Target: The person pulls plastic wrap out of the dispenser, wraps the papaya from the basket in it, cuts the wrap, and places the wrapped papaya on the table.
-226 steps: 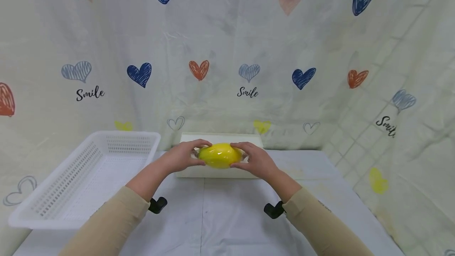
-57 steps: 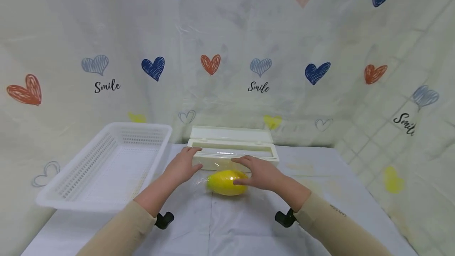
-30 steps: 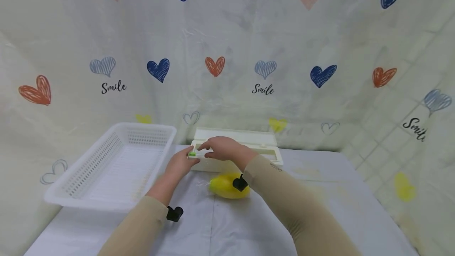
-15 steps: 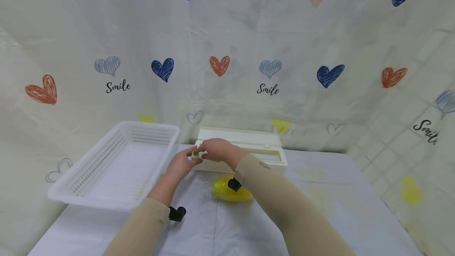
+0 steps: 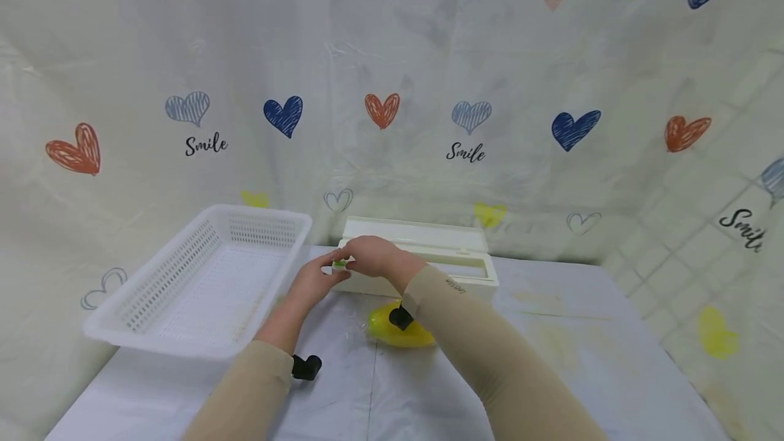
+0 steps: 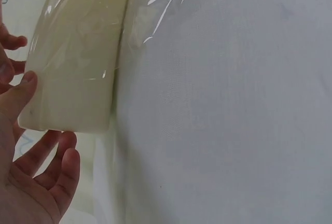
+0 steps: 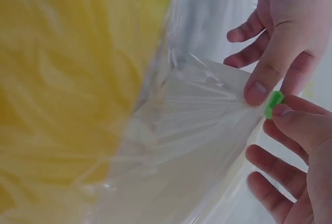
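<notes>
Hands [image 5: 375,255] moved to open box's [image 5: 375,284] green tab [image 7: 275,101]; white roll [image 5: 461,269] inside.

I have the basket [image 5: 162,341] out on the table [image 5: 392,397] left of the left hand [image 5: 312,283], and the box [image 5: 422,233] stretching from that hand rightward past the right hand [image 5: 371,256]. The fruit [image 5: 381,324] lies before the box, on the right hand's near side; the curtain [image 5: 416,175] hangs behind them all.
</notes>
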Demonstrator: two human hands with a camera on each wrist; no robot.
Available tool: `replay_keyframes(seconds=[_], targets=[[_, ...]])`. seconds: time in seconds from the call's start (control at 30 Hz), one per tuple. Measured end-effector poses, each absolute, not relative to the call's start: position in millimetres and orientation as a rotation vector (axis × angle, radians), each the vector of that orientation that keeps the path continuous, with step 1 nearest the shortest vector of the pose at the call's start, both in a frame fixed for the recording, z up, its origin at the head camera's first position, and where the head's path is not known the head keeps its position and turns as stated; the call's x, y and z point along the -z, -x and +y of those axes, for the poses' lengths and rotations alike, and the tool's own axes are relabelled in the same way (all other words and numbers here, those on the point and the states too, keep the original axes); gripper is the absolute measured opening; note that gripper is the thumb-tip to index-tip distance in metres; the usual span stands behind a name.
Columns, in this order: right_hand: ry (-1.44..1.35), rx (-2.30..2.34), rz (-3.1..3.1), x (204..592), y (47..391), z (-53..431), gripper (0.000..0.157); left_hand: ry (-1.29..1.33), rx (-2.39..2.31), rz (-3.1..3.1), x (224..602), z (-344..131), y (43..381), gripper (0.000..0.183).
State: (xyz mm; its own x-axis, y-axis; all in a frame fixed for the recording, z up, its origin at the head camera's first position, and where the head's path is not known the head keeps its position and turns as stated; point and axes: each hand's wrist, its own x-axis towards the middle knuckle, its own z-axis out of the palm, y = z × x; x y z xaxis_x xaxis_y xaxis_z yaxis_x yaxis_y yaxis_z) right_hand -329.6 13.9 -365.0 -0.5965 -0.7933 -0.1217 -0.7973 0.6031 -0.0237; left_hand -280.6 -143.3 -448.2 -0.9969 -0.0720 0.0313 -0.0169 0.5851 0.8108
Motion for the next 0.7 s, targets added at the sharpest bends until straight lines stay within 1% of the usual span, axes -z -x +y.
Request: replay_keyframes(seconds=[0.2, 0.6, 0.7], targets=[[1.383, -0.006, 2.723, 365.5, 329.3, 9.3, 0.029, -0.075, 1.436, -2.712, 450.9, -144.7, 281.7, 0.061], [1.297, -0.046, 2.759, 367.4, 331.9, 4.4, 0.040, -0.133, 1.473, -2.739, 451.8, -146.8, 281.0, 0.061], [1.311, -0.069, 2.750, 366.8, 332.9, 3.9, 0.037, -0.121, 1.468, -2.743, 451.4, -147.3, 281.5, 0.061]])
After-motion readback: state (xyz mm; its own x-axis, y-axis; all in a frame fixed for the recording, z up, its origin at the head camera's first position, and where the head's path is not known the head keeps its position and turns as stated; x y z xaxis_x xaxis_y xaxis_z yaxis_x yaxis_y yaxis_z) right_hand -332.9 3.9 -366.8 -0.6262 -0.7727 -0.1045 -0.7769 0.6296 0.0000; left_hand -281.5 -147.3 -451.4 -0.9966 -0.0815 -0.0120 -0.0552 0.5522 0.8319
